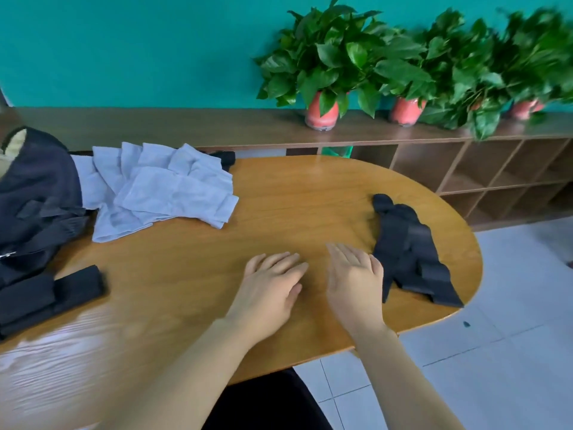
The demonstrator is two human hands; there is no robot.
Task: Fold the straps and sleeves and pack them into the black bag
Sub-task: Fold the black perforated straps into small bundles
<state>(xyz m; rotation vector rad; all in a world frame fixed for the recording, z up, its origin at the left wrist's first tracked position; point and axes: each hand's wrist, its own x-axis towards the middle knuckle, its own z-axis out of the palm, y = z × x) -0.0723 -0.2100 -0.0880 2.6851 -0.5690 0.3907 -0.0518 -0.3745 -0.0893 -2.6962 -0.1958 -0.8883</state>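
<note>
Head view: left hand (pixel 273 287) rests flat on the wooden table (pixel 288 197), fingers straight, holding nothing. Right hand (pixel 356 280), fingers straight and together, is just beside the loose black straps (pixel 409 249). Grey sleeves (pixel 161 187) lie heaped against the black bag (pixel 37 187).

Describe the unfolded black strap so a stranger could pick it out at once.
Start at the oval wooden table and go to its rounded right end. The strap lies there crumpled, beside the right hand; the other black straps sit folded at the left edge.

Office-like room, wooden cubby shelving (pixel 483 178), potted plants (pixel 328 66), teal wall (pixel 124 48)
</note>
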